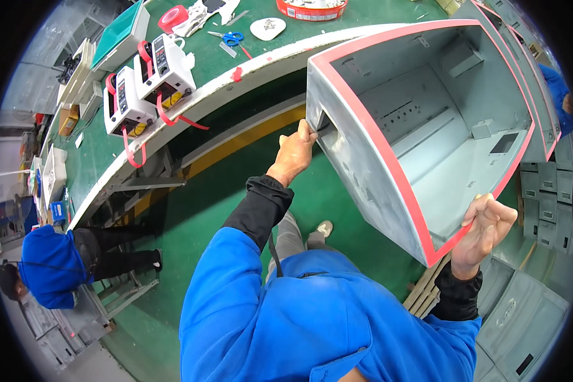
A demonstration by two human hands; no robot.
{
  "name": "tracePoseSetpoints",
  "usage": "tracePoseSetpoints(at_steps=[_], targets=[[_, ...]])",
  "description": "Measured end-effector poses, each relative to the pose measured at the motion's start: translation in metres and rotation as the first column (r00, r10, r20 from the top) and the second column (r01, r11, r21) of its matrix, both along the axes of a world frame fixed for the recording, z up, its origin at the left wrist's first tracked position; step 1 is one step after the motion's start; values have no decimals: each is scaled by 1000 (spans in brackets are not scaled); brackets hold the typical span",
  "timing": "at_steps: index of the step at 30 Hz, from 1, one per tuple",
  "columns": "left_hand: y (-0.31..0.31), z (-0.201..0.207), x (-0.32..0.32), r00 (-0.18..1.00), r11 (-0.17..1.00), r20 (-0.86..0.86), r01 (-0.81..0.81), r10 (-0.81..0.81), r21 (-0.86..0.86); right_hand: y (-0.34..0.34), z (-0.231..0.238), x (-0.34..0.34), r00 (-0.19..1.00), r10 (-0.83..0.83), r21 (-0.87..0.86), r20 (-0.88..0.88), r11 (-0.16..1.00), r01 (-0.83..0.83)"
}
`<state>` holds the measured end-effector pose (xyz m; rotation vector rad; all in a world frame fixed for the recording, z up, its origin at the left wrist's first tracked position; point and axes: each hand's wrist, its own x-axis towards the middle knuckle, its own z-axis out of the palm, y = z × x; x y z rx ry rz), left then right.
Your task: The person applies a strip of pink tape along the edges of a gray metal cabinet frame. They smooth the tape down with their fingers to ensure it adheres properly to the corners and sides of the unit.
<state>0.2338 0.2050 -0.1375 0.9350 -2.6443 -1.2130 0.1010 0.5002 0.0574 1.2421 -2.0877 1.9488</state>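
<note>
A large grey metal box (375, 184), its hollow inside facing up and to the right, is tilted in front of me with its far side near the table edge. A pinkish-red strip (369, 118) runs around its rim. My left hand (291, 155) grips the box's left wall at a cutout, the fingertips partly hidden in the opening. At the near right corner my right hand (482, 230) is closed on the rim, with fingers curled and the thumb on the red strip. Inside the box are small holes, a raised block and a dark rectangular opening.
A green table (254, 41) with a white edge holds two white tape dispensers (165, 67), blue scissors (228, 37), a red round tin (312, 9) and a teal bin (120, 32). A co-worker in blue (54, 264) is at left. Stacked grey boxes (522, 312) stand at right.
</note>
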Motion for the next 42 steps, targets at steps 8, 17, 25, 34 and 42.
tracePoseSetpoints(at_steps=[8,17,25,34,42], targets=[[-7,0,-2,998,995,57,-16,11,102,-1,2,-1,1000,-12,-7,24,1000,13],[20,2,10,992,988,-113,-37,55,150,-3,0,0,1000,-20,-17,13,1000,20],[22,-1,13,986,954,-158,5,-55,-298,1,-1,-1,1000,-17,-24,8,1000,18],[16,10,1,998,973,-50,-40,29,-228,-1,-1,-1,1000,-2,-40,17,999,3],[14,11,2,996,866,68,88,-62,-492,1,0,-2,1000,-17,-16,16,1000,17]])
